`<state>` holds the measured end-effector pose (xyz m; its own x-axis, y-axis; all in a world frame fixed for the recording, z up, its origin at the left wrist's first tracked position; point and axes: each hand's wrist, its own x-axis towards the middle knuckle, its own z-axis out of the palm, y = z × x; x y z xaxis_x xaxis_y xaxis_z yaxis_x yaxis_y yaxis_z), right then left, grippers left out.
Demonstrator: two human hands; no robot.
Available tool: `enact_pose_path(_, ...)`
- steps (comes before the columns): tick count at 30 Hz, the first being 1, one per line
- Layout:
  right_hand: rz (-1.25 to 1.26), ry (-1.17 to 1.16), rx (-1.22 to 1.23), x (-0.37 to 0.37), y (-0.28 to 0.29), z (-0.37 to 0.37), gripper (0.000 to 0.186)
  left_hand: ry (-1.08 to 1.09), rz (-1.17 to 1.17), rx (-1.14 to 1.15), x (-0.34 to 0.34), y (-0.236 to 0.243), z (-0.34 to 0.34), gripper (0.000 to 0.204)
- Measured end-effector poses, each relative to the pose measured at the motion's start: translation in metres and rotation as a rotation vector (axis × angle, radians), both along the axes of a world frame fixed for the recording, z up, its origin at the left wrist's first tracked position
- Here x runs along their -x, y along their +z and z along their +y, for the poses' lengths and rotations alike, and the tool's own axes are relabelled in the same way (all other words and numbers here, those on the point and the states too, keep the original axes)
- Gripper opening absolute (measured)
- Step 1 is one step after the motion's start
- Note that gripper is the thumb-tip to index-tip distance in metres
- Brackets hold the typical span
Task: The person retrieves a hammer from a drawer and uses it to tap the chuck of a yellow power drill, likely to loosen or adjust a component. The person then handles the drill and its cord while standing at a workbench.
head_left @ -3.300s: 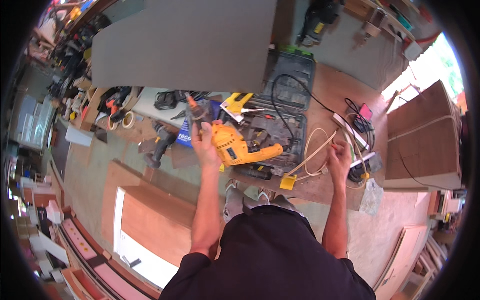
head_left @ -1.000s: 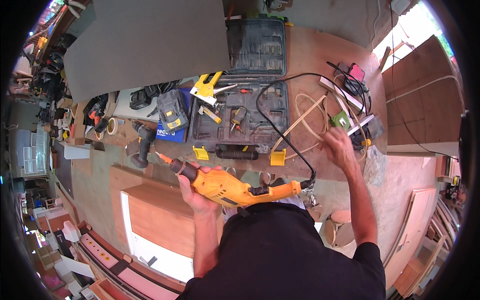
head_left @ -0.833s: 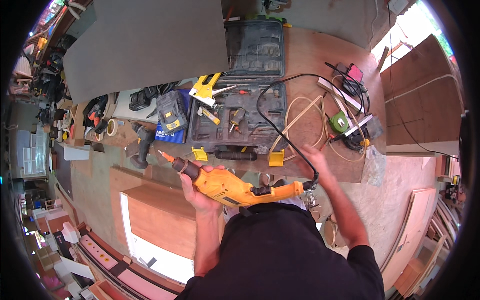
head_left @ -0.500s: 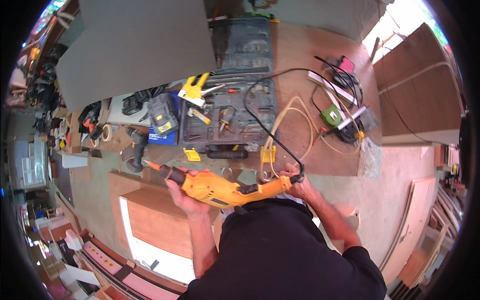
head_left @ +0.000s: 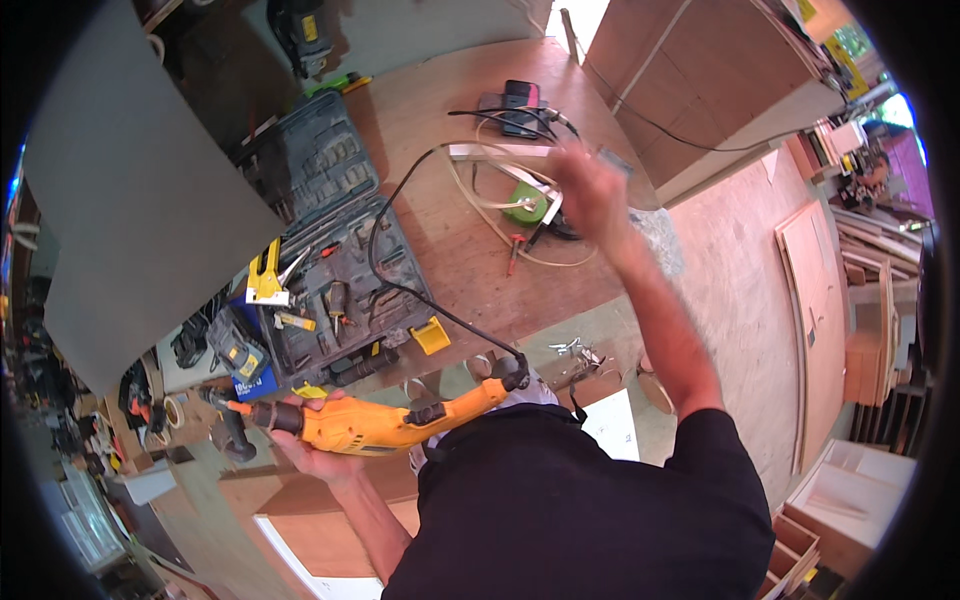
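My left hand (head_left: 310, 451) grips the front of an orange corded drill (head_left: 372, 425), held near my body with an orange-tipped bit pointing left. Its black cord (head_left: 450, 315) loops up across the bench. My right hand (head_left: 590, 190), smeared by motion, reaches over the bench's right end, at or above beige cables (head_left: 470, 200), a white strip (head_left: 487, 151) and a green item (head_left: 522, 200); whether it holds anything cannot be made out. Past it lies a dark device (head_left: 521, 105) with pink. Left of the cord, an open toolbox (head_left: 395, 270) holds tools, with a yellow stapler (head_left: 263, 275) on it.
A large grey board (head_left: 135, 190) overhangs the bench (head_left: 430, 85) on the left. A dark cordless drill (head_left: 232, 432) sits at the bench's left edge. A wooden cabinet (head_left: 670, 90) stands at the back right. Panels (head_left: 810, 320) lean on the right.
The view has turned rightward. My left hand still holds the orange drill. My right hand has left the drill's cord end and swung up and away over the cables.
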<state>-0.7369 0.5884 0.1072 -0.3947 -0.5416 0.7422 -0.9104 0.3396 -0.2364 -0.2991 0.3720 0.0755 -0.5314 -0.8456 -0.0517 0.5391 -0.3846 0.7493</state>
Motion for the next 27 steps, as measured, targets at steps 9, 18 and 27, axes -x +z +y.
enact_pose_path(9,0.080,-0.107,-0.361,0.015,0.001,-0.033,0.057,-0.113,-0.152,-0.184,0.140,-0.042,0.023,0.039)
enact_pose_path(18,-0.424,0.103,-0.695,-0.079,-0.134,0.022,0.058,-0.231,-0.303,-0.041,0.143,-0.036,0.055,0.033)
enact_pose_path(27,-0.109,-0.012,-0.618,-0.054,-0.154,0.037,0.047,-0.257,-0.342,0.000,0.185,-0.058,0.088,0.023)
